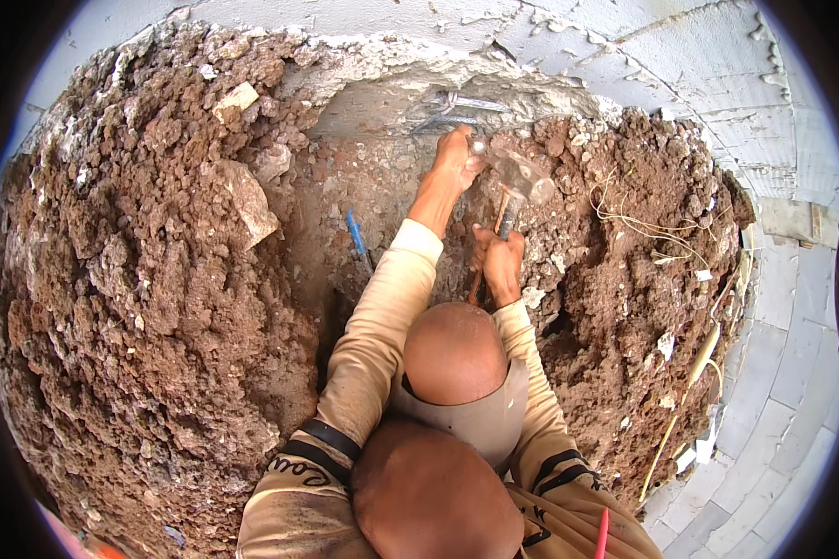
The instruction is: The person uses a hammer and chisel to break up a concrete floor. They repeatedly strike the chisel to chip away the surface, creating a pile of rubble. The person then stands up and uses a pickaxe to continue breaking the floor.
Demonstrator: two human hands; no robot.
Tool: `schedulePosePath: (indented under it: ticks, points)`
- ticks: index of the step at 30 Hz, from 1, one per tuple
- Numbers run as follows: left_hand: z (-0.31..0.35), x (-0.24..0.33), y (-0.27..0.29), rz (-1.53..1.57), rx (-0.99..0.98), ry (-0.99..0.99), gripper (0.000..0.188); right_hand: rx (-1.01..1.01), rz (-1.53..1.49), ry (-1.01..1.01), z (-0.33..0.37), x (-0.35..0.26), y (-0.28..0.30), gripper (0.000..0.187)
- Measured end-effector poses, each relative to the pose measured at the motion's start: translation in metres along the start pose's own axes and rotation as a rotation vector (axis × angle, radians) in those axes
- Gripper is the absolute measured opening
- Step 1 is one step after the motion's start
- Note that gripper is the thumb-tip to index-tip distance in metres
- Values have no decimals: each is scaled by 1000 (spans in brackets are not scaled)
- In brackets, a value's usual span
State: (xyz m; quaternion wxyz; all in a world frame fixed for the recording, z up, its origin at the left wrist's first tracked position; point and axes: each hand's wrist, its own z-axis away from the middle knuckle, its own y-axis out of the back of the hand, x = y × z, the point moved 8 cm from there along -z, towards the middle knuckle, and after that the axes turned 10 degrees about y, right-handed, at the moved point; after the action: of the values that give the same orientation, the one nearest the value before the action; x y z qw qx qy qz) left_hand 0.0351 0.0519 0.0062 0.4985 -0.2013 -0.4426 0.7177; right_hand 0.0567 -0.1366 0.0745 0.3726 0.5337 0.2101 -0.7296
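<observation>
My left hand (pixel 455 160) is stretched forward to the broken wall base, its fingers wrapped round a metal chisel (pixel 478 146) whose round end shows beside the thumb. Most of the chisel is hidden by the fist. Just beyond that hand, metal bars (pixel 475 104) lie bare in a hollow of the broken concrete (pixel 373 102). My right hand (pixel 500 264) is closed round the handle of a club hammer (pixel 522 175). The hammer's heavy grey head is to the right of my left hand, close to the chisel's round end.
Loose brown soil with stones is heaped to the left (pixel 158 307) and right (pixel 615 307) of the dug pit. A blue stick-like thing (pixel 355 233) stands left of my left forearm. Thin tangled wire (pixel 653 228) lies on the right heap. Grey paving (pixel 774 373) borders it.
</observation>
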Motion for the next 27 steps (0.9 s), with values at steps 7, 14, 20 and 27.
schedulePosePath:
  ticks: [7, 14, 20, 27]
  points:
    - [31, -49, -11, -280, 45, 26, 23, 88, -62, 115, 28, -36, 15, 22]
    - [15, -47, 9, -532, 204, -60, 48, 8, -92, 299, 45, -27, -1, 23]
    - [13, -42, 8, -487, 163, -98, 64, -103, 447, -38, 28, 34, 11, 28]
    - [5, -44, 5, -566, 188, -15, 81, 19, 65, 470, 47, -3, 7, 27]
